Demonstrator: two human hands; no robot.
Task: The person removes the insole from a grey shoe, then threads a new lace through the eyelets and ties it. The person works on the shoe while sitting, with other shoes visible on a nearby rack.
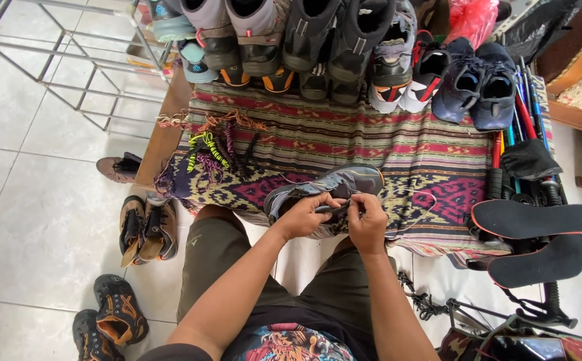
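- Gripping a grey shoe [331, 190] at its tongue, left hand [304, 215] and right hand [368, 220] both pinch closed on it.
- Shoe lies sideways on the woven cloth [384, 144].
- Laces [211, 150] sit left.

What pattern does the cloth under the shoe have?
The cloth is woven in horizontal stripes and geometric motifs, mainly red, magenta, dark and cream. Best seen in the head view.

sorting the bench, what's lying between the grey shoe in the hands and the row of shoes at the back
In the head view, only bare patterned cloth lies between the grey shoe and the row of shoes; the bundle of laces sits off to the left.
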